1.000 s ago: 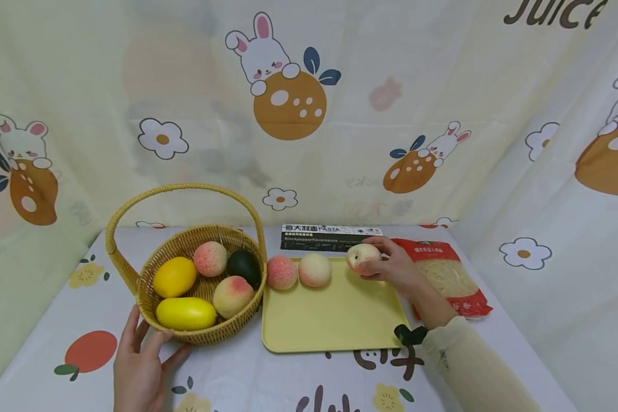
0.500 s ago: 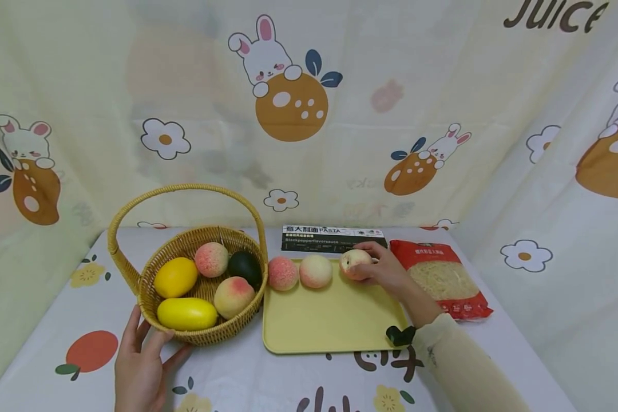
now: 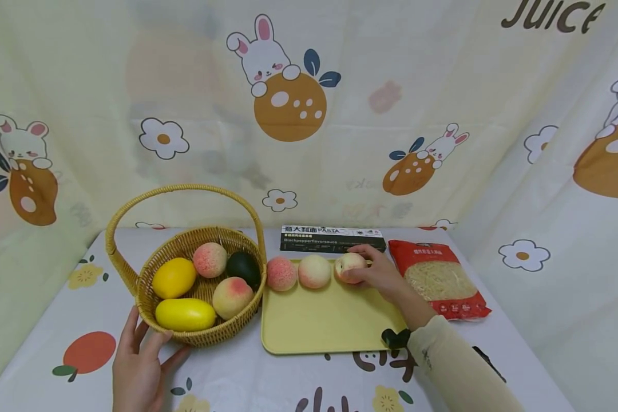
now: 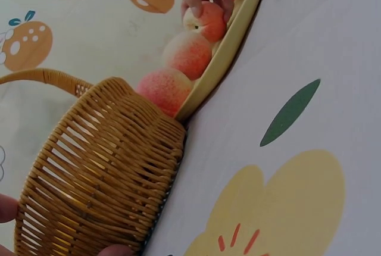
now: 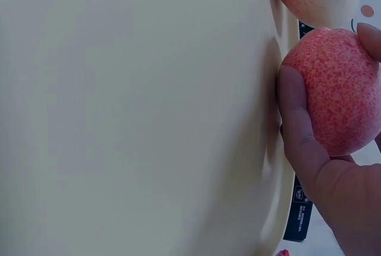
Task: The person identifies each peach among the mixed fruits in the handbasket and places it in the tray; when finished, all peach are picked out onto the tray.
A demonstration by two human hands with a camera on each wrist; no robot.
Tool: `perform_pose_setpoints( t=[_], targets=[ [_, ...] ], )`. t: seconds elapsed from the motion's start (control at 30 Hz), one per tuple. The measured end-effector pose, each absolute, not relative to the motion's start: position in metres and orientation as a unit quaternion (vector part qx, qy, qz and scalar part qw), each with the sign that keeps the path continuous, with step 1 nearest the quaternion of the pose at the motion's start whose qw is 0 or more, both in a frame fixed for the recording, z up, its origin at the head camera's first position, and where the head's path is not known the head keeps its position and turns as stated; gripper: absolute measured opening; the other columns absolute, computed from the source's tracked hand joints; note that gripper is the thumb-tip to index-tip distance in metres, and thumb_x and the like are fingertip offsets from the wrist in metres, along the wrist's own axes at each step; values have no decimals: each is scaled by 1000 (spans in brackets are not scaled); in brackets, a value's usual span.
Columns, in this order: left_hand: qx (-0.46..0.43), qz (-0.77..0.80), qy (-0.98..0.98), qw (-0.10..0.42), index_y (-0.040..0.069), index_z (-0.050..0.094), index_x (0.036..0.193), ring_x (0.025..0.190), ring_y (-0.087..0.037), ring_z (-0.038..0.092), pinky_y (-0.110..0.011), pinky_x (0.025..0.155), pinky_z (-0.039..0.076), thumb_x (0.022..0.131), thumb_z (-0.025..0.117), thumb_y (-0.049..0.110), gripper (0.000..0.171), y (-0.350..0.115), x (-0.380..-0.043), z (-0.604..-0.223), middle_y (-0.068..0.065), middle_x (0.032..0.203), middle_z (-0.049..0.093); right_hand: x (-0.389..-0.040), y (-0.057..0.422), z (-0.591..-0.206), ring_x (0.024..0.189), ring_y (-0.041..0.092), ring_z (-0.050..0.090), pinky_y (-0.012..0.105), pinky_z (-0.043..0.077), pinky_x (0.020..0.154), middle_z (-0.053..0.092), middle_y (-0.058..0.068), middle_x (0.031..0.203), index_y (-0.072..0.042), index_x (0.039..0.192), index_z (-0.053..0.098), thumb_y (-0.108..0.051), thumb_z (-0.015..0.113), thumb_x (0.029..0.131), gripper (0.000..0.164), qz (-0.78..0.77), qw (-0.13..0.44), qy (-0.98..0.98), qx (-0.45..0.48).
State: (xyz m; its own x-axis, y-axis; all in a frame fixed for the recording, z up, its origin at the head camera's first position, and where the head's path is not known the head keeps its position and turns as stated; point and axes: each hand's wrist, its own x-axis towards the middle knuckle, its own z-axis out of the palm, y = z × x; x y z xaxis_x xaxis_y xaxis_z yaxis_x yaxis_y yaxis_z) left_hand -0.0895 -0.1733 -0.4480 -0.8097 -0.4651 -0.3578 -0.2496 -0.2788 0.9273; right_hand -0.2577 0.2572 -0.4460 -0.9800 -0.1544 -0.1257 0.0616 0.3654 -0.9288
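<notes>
In the head view my right hand (image 3: 378, 274) grips a peach (image 3: 349, 268), its thumb and fingers around the fruit's sides. This peach is at the tray's back edge, close beside a pale peach (image 3: 315, 271); a redder peach (image 3: 281, 273) is left of that one. All three line the back of the yellow tray (image 3: 319, 326). My left hand (image 3: 139, 366) rests against the near left side of the wicker basket (image 3: 226, 330), fingers spread. Inside are a yellow lemon (image 3: 174, 277), a long yellow fruit (image 3: 185, 315), a dark green avocado (image 3: 243, 269) and two peaches (image 3: 232, 298).
Behind the tray lies a black and white pasta box (image 3: 329, 239). A red bag of noodles (image 3: 440, 280) lies to the right of the tray, near my right forearm. The basket's tall handle (image 3: 185, 187) arches over the fruit. A printed curtain (image 3: 340, 171) hangs behind the table.
My right hand has moved left with the peach along the tray's back, bringing it close beside the pale peach. My left hand and the basket have stayed put.
</notes>
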Motion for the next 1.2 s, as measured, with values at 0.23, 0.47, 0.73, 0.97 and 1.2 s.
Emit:
perform_pose_setpoints(
  t=[0.23,0.47,0.73,0.97,1.2],
  targets=[
    [299,-739,-599,72,48,5,168,150,-37,38,-59,93,58,104,54,11,89,-174,-90,-449,-5,180,6,-254,256,-442,115,34,59,42,66,87,51,20,145,-9,146,53,-23,86,87,69,-551,101,828,-25],
    [298,-743,-596,72,48,5,168,151,-37,37,-60,94,57,104,54,9,90,-174,-90,-448,-5,180,5,-251,256,-439,117,34,60,43,67,88,51,21,148,-8,146,53,-22,85,88,68,-558,109,822,-23],
    [301,-742,-594,73,48,5,168,151,-38,37,-61,95,57,103,54,10,90,-174,-90,-448,-5,180,6,-243,263,-440,115,34,63,49,67,89,50,26,148,-2,145,53,-16,82,91,62,-582,108,805,-40],
    [300,-738,-600,75,50,7,167,151,-37,37,-57,92,58,104,55,12,88,-174,-89,-448,-4,180,8,-235,268,-437,122,37,63,52,66,91,46,27,153,-2,147,52,-15,80,94,62,-593,118,795,-49],
    [301,-737,-600,77,49,7,167,150,-37,38,-58,92,58,103,55,11,89,-174,-89,-448,-4,180,8,-227,273,-431,135,45,56,50,65,92,46,26,155,-7,150,48,-21,80,94,66,-567,123,814,-34]
  ],
)
